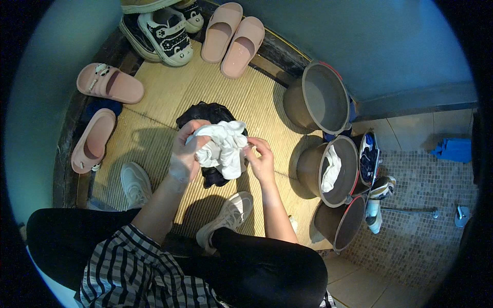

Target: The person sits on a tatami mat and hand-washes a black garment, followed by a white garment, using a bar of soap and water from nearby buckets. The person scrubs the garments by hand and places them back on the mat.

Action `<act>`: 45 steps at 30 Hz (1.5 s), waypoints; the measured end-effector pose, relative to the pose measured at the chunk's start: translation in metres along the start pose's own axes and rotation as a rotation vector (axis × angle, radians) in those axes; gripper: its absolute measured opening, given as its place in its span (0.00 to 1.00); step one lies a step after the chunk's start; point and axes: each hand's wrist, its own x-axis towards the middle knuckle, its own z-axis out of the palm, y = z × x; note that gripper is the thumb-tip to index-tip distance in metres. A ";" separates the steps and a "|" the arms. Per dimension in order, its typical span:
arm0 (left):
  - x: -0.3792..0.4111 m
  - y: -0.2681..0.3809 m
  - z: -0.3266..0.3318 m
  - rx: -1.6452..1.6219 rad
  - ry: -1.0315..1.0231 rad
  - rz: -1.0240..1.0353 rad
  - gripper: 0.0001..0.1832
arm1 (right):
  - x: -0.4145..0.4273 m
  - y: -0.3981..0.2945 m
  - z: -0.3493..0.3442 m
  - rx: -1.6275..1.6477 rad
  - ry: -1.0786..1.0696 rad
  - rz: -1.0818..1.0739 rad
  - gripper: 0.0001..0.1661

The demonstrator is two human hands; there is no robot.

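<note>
A bunched white cloth (pixel 227 148) hangs between my two hands, above the ribbed tiled floor. My left hand (pixel 188 148) grips its left side, with fingers and thumb pressed into the folds. At the right edge, my right hand (pixel 260 156) pinches the cloth between thumb and fingers. Directly under it lies a crumpled black cloth (pixel 208 111) on the floor, partly hidden by the white one. To the right, another white cloth (pixel 332 169) lies in the middle grey-brown bucket (pixel 308 167).
Another bucket (pixel 327 98) stands farther back, one (pixel 341 225) nearer, and one (pixel 368 158) holding dark cloth beyond. Pink slides (pixel 233 46) and black-and-white sneakers (pixel 169 38) line the wall; two more pink slides (pixel 111 82) sit left. My white shoes (pixel 227 219) rest below my hands.
</note>
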 end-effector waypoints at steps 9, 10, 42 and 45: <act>-0.002 0.004 0.002 -0.058 0.004 -0.018 0.04 | -0.025 -0.024 0.026 0.015 -0.152 0.089 0.33; -0.001 0.007 0.001 -0.038 0.021 -0.008 0.04 | -0.030 -0.026 0.027 -0.192 -0.161 0.185 0.27; -0.002 -0.010 0.016 -0.281 -0.379 -0.211 0.15 | -0.002 -0.067 -0.028 0.956 0.235 0.452 0.16; 0.024 -0.036 0.002 -0.362 -0.042 -0.301 0.15 | -0.009 -0.104 0.018 0.346 0.363 0.124 0.10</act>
